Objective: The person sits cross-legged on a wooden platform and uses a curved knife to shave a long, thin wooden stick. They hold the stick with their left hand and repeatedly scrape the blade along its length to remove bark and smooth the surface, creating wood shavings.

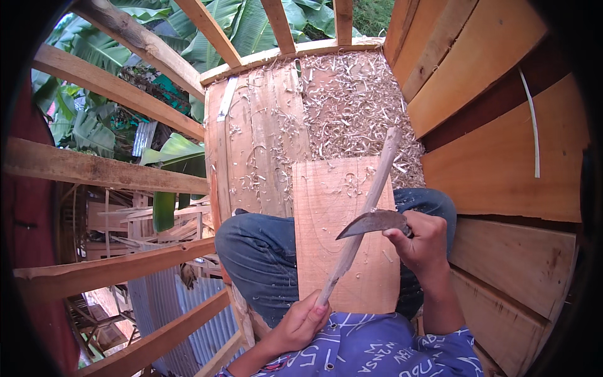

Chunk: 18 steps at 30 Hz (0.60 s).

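Note:
A long wooden stick [381, 174] slants up and away to the right over my lap. My left hand [304, 321] is closed round its near end. In my right hand [422, 240] is a knife [372, 223] with a short curved dark blade; my fingers wrap its handle, which is mostly hidden. The blade lies across the middle of the stick, its tip pointing left. Beneath both, a flat wooden board [326, 207] rests across my legs, with a few small shavings on it.
Curly wood shavings [358, 100] cover the far right of the plank floor [251, 138]. A slatted wooden railing [125, 176] runs along the left, with banana leaves and corrugated metal sheets [157, 308] beyond. A plank wall [502, 163] stands close on my right.

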Motion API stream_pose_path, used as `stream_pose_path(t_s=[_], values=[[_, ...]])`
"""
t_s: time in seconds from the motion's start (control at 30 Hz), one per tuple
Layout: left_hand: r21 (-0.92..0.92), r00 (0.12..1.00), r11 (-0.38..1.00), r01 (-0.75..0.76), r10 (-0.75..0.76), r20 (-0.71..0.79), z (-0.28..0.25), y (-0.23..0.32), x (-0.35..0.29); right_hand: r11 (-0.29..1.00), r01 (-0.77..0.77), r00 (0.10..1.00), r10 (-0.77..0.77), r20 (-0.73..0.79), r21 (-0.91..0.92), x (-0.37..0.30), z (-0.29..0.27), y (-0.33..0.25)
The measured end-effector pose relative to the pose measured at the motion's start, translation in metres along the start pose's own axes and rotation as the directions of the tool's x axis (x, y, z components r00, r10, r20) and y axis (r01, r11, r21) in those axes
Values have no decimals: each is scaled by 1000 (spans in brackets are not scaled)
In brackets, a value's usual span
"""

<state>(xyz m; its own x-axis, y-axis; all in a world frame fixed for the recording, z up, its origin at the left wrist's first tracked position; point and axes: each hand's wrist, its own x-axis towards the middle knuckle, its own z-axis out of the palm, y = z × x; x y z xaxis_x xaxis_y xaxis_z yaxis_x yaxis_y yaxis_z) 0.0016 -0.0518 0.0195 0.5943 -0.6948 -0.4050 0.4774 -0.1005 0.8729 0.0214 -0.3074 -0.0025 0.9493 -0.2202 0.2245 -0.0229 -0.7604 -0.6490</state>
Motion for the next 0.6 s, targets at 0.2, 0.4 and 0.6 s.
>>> stream_pose_path(t_s=[0.2,0.4,0.6], values=[[32,1000,999,-6,7,-25,0,0,2,998,-38,999,38,8,58,-9,-3,-10],[53,999,999,9,-7,-46,-5,-1,2,993,118,970,-119,214,16,-29,3,-28],[99,994,995,0,11,-106,1,7,3,980,196,964,-184,192,-41,-13,3,-24]])
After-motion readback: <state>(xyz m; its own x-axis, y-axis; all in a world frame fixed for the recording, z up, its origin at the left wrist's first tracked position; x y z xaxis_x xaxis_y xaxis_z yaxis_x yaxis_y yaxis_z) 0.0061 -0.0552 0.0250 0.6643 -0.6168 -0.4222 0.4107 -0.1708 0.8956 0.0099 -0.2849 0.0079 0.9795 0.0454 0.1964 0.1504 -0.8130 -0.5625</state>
